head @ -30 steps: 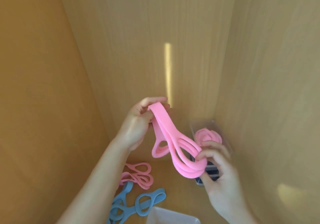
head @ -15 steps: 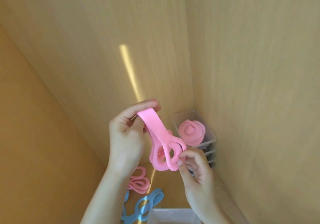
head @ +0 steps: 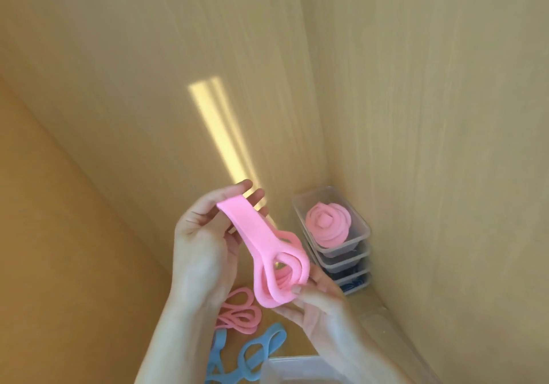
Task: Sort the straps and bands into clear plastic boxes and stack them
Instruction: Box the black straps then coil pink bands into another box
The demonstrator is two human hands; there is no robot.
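Here, we note:
Left hand [head: 202, 244]: we pinch the pink strap [head: 269, 257] at its top fold.
Right hand [head: 319, 303]: we grip its looped lower end.
Strap: midair beside the stacked clear boxes [head: 353, 260].
Writing: none readable.

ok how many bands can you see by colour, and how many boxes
pink bands: 3 (one in the hands, one rolled in the top box, one on the floor)
blue bands: at least 1 on the floor; the tangle is hard to separate
clear boxes: 5 (a stack of 4, one at the bottom edge)
total: 9
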